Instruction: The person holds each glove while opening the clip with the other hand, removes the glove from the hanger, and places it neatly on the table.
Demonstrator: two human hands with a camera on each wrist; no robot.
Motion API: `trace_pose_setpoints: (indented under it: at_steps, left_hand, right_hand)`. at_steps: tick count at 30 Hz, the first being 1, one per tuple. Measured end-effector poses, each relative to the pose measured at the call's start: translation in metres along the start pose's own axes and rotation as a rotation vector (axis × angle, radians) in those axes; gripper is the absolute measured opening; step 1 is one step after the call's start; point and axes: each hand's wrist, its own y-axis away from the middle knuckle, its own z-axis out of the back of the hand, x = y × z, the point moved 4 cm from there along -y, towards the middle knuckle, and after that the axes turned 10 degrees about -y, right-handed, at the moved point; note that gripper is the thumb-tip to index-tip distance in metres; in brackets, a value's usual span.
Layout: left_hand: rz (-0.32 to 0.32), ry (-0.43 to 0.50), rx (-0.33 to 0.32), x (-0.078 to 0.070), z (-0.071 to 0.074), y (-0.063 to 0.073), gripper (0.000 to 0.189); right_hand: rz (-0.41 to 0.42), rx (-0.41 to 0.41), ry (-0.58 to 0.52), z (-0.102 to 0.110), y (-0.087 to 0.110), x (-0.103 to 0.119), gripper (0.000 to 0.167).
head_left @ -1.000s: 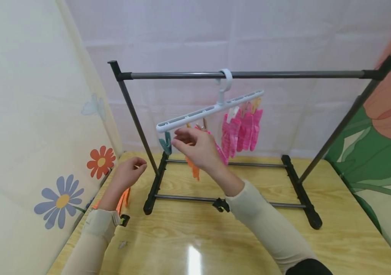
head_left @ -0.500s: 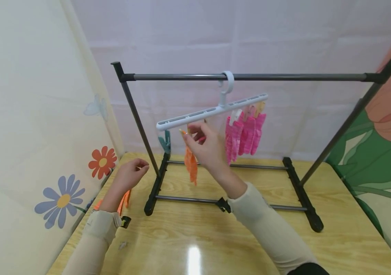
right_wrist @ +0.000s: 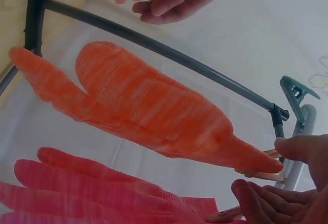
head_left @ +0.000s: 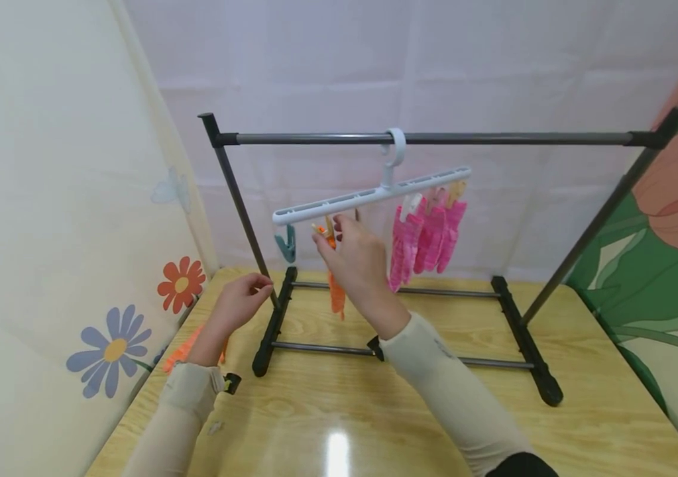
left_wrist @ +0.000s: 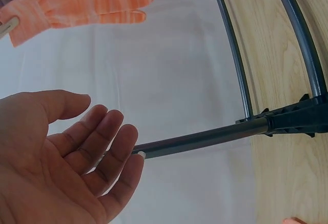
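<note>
An orange knit glove point(right_wrist: 154, 101) hangs from the left half of a white hanger point(head_left: 350, 200), clipped by a wooden clothespin point(right_wrist: 259, 175). My right hand point(head_left: 364, 262) is up at that clothespin. Its thumb lies close to one leg, while the curved fingers stand apart from the other. A teal clothespin point(head_left: 286, 244) hangs at the hanger's left end with nothing in it. Low beside the rack's left post, my left hand point(head_left: 240, 303) floats with loosely curled fingers and holds nothing. Pink gloves point(head_left: 409, 232) hang from clothespins on the hanger's right half.
The hanger hooks over the top bar point(head_left: 523, 138) of a black-footed rack on a wooden table point(head_left: 291, 424). More orange gloves point(head_left: 183, 348) lie on the table by the left forearm. Drapes with printed flowers point(head_left: 114, 350) line the sides.
My right hand has moved right, from beside the teal clothespin to the orange glove's wooden clothespin, and its thumb and fingers are apart. My left hand has shifted slightly right.
</note>
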Motion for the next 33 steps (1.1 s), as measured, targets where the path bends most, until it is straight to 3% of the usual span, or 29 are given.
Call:
trace_pose_setpoints:
  at_steps: [11, 18, 23, 30, 33]
  left_hand:
    - [0.012, 0.01, -0.005, -0.006, 0.0, -0.001, 0.027]
    - [0.014, 0.006, -0.022, -0.011, -0.002, -0.002, 0.026]
    - [-0.005, 0.015, -0.026, -0.015, -0.002, -0.001, 0.025]
    - [-0.049, 0.058, -0.034, -0.027, 0.002, 0.003, 0.026]
    - [-0.051, 0.064, -0.05, -0.032, 0.003, 0.004, 0.024]
  right_hand:
    - [0.048, -0.046, 0.046, -0.013, -0.014, -0.001, 0.033]
    - [0.072, -0.057, 0.009, -0.018, -0.016, -0.003, 0.016]
    - [-0.005, -0.012, -0.09, -0.017, -0.013, -0.004, 0.016]
    - [-0.197, 0.015, -0.285, -0.014, -0.014, -0.013, 0.023]
    - [-0.238, 0.014, -0.362, -0.013, -0.015, -0.019, 0.025]
